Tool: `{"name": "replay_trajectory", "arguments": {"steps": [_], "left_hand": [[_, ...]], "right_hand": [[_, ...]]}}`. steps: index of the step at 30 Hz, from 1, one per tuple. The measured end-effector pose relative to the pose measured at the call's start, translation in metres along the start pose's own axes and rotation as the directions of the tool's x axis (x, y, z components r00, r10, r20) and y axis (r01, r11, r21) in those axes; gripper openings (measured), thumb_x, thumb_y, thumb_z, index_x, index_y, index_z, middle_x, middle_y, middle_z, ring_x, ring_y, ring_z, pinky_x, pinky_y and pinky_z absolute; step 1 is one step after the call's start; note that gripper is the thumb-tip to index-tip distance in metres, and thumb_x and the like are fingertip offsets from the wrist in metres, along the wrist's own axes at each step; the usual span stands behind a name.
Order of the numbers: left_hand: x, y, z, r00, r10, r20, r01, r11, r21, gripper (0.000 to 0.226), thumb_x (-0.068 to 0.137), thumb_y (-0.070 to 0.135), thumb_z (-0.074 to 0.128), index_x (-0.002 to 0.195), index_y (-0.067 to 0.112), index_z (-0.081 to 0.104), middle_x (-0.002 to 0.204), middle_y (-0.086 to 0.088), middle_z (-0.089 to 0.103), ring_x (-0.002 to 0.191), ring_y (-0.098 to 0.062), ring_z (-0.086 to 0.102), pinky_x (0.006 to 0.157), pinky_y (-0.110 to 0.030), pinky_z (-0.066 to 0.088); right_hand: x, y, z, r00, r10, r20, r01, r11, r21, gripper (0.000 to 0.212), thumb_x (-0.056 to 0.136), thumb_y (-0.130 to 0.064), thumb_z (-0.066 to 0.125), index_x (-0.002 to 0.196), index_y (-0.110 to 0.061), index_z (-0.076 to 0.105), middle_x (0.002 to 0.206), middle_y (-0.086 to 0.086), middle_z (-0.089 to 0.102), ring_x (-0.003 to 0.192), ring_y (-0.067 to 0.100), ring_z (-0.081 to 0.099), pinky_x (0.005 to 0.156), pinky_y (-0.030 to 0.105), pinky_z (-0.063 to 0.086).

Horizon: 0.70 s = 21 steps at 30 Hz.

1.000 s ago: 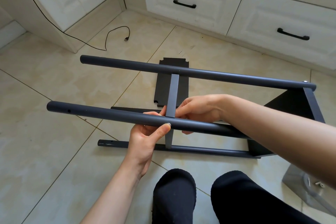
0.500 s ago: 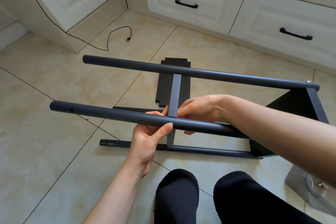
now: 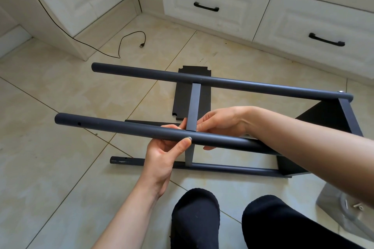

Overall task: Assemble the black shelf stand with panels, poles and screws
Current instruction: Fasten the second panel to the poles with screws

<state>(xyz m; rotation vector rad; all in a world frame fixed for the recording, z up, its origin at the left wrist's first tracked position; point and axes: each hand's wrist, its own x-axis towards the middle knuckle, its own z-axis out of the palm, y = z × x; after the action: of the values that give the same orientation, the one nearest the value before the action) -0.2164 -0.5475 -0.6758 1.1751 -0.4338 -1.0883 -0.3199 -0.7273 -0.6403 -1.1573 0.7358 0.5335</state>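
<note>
stand frame [image 3: 332,121] on its side on tile floor [image 3: 50,168] | left hand [image 3: 162,153] grip wraps near pole [image 3: 121,130] | right hand [image 3: 220,121] grip pinches middle panel [image 3: 193,107] edge | spare panel [image 3: 192,79] flat behind | USB cable [image 3: 129,40] by cabinets | bag with screws [image 3: 357,206] right, forearm partly blocks | no readable text

left hand [image 3: 162,153] fingers: hidden behind the near pole [image 3: 129,130]; only the thumb shows in front.
right hand [image 3: 220,121] fingertips: hidden behind the middle panel [image 3: 193,110] edge and the pole.
end panel [image 3: 332,119]: partly covered by the right forearm.
plastic bag [image 3: 332,200] at near right: cut off by the edge, holding what may be screws [image 3: 357,205], too small to tell.
legs: cut off by the near edge.
</note>
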Motion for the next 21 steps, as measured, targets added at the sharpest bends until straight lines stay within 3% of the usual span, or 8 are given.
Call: {"name": "replay_trajectory", "arguments": {"steps": [3,7,10,13,15,21], "left_hand": [[0.0,0.0,-0.001,1.0,-0.001,-0.002,0.001,1.0,-0.007,0.033,0.073,0.011,0.074,0.102,0.01,0.059,0.095,0.003,0.074,0.105,-0.016,0.068,0.088,-0.021,0.052],[0.0,0.002,0.0,0.999,-0.025,-0.026,0.025,1.0,-0.013,0.034,0.071,0.009,0.077,0.102,0.01,0.061,0.096,0.002,0.074,0.106,-0.017,0.068,0.092,-0.025,0.053],[-0.001,0.006,0.002,0.996,-0.065,-0.054,0.063,0.997,-0.039,0.048,0.068,0.009,0.085,0.111,0.012,0.064,0.106,-0.004,0.074,0.104,-0.019,0.07,0.094,-0.029,0.051],[-0.003,0.009,0.004,0.992,-0.113,-0.064,0.104,0.986,-0.128,0.043,0.075,0.015,0.07,0.117,0.012,0.063,0.12,-0.005,0.073,0.114,-0.023,0.067,0.101,-0.035,0.049],[-0.004,0.011,0.006,0.989,-0.132,-0.065,0.122,0.981,-0.149,0.04,0.079,0.018,0.066,0.118,0.012,0.062,0.123,-0.004,0.072,0.117,-0.025,0.066,0.104,-0.038,0.047],[-0.005,0.016,0.01,0.985,-0.15,-0.084,0.137,0.981,-0.14,0.039,0.079,0.019,0.067,0.116,0.011,0.061,0.123,-0.005,0.072,0.12,-0.027,0.065,0.105,-0.039,0.046]], "right_hand": [[-0.001,-0.003,0.001,1.0,-0.006,-0.002,0.006,1.0,-0.023,0.02,0.1,-0.016,0.051,0.089,-0.008,0.066,0.084,0.005,0.067,0.079,0.016,0.063,0.092,0.039,0.051],[-0.006,-0.003,0.005,0.996,-0.069,-0.055,0.065,0.995,-0.074,0.02,0.101,-0.018,0.052,0.107,-0.005,0.065,0.095,0.01,0.065,0.086,0.02,0.061,0.086,0.037,0.054],[-0.023,-0.004,0.009,0.987,-0.132,-0.093,0.121,0.986,-0.116,0.02,0.102,-0.017,0.051,0.1,-0.004,0.067,0.096,0.013,0.067,0.09,0.025,0.064,0.088,0.038,0.055],[-0.044,-0.01,0.02,0.97,-0.176,-0.166,0.109,0.929,-0.353,0.02,0.102,-0.021,0.052,0.102,-0.01,0.069,0.092,0.005,0.075,0.085,0.013,0.073,0.075,0.025,0.056],[-0.05,-0.01,0.03,0.95,-0.235,-0.207,0.107,0.864,-0.492,0.02,0.1,-0.023,0.056,0.108,-0.009,0.068,0.093,0.002,0.076,0.083,0.008,0.073,0.078,0.021,0.056],[-0.054,-0.003,0.045,0.881,-0.384,-0.276,0.114,0.739,-0.663,0.016,0.096,-0.02,0.06,0.102,-0.007,0.068,0.087,0.004,0.071,0.07,0.005,0.062,0.066,0.014,0.049]]}}
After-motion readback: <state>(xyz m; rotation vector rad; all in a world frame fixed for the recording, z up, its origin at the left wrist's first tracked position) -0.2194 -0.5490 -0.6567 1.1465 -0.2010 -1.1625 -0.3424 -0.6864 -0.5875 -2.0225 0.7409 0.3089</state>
